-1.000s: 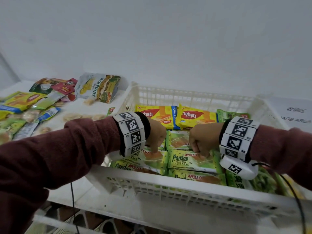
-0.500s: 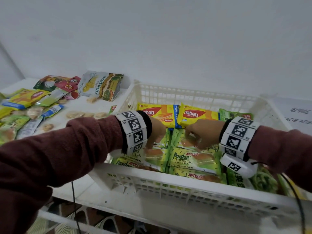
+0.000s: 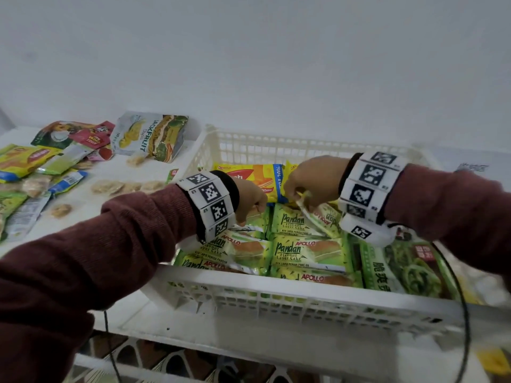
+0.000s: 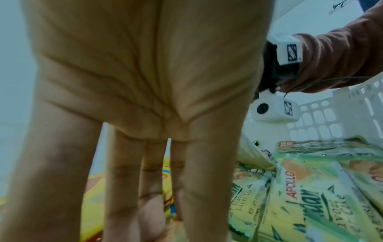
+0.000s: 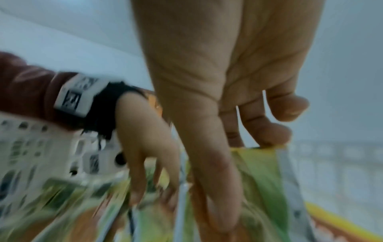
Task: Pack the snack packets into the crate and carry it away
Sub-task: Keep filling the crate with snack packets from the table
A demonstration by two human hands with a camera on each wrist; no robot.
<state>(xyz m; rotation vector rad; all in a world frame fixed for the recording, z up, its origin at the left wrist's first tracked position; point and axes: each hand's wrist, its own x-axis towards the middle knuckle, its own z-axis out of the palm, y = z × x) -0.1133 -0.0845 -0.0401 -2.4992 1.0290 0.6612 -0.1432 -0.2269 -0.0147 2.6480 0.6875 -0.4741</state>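
White plastic crate [image 3: 276,295] already holds rows of Pandan cake packets [image 3: 307,251]. Right hand [image 3: 309,179] pinches one packet's [image 3: 318,217] end between thumb and fingertips; left hand [image 3: 249,200] hangs straight-fingered beside it. Loose packets [image 3: 149,136] remain outside, left of both hands; carrying is still ahead.

Inside one white slatted plastic crate [image 3: 290,293]: about seven green Pandan cake packets [image 3: 309,252], two yellow wafer packets [image 3: 257,178].
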